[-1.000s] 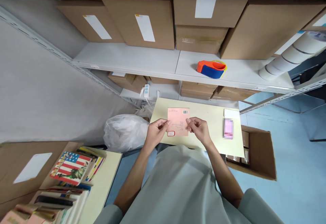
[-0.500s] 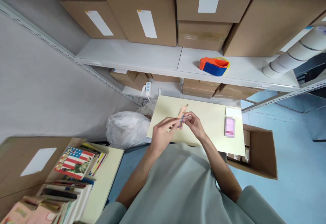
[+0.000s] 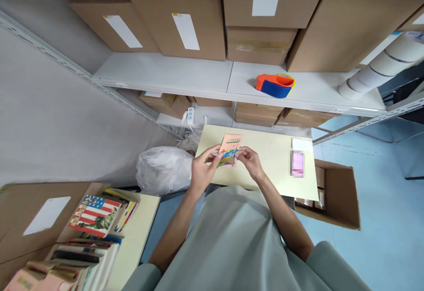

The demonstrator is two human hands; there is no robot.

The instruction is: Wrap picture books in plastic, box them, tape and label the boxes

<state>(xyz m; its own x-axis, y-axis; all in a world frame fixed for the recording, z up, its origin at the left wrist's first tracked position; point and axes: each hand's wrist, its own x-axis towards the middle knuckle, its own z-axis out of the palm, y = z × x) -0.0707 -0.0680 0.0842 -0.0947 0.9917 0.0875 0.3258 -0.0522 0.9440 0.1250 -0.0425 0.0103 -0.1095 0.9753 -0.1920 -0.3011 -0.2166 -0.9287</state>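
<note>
A small pink book (image 3: 230, 141) with blue, yellow and green artwork on its cover is held up above the pale yellow table (image 3: 261, 163). My left hand (image 3: 203, 166) is closed on its left side, thumb across the front. At the right edge, my right hand (image 3: 250, 160) pinches the same book between thumb and fingers. The cover tilts toward me. Farther right on the table lies a pink item (image 3: 297, 164), blurred out in the picture, with a white piece (image 3: 302, 144) just behind it.
Cardboard boxes (image 3: 179, 26) fill the shelf (image 3: 159, 68) ahead, where an orange and blue tape dispenser (image 3: 274, 85) and label rolls (image 3: 374, 72) also stand. An open carton (image 3: 342, 194) sits right of the table. At left are a plastic bag (image 3: 164, 169) and books (image 3: 96, 215) beside a box.
The book, seen nearly edge-on before, has been turned so its coloured cover faces me. My left hand has shifted slightly left and down; both hands stay on it.
</note>
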